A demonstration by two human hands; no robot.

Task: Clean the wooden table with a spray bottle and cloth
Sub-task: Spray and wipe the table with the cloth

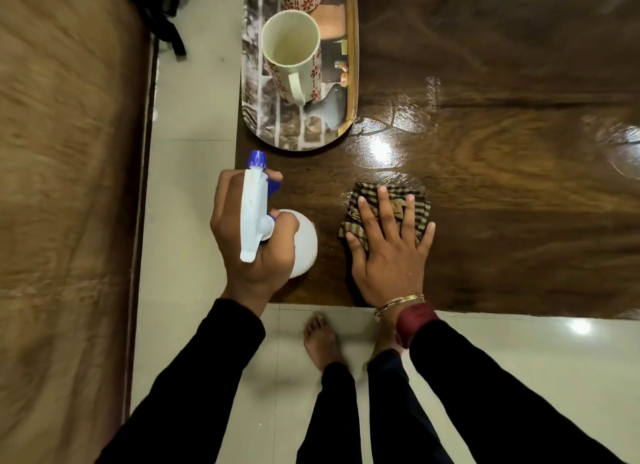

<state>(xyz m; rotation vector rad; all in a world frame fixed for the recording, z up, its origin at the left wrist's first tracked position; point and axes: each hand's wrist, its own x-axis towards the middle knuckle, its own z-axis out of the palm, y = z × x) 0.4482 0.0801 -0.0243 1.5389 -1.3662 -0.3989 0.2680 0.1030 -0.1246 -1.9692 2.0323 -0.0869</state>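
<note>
Head view, looking down. The wooden table (pixel 519 204) is filling the upper right, its grain running left to right and a wet sheen (pixel 384 141) glinting between the tray and the cloth. An oval tray (pixel 354 65) is lying along the table's left edge and carrying an upright patterned mug (pixel 291 48).

The spray bottle (pixel 254 214) is sitting over the near left corner of the table. The long axis of its white trigger head is running near to far, with the blue nozzle pointing away from the person, toward the tray. Whether its base is resting on the wood cannot be told.

The left hand (pixel 273 259) is gripping the bottle's neck, its fingers (pixel 287 221) curling round it, one lying at the blue trigger.

The right hand (pixel 391 255) is pressing flat, its fingers (pixel 386 210) straight and spread, on the crumpled striped cloth (pixel 397 205), which is lying on the wood near the front edge, right of the bottle.
</note>
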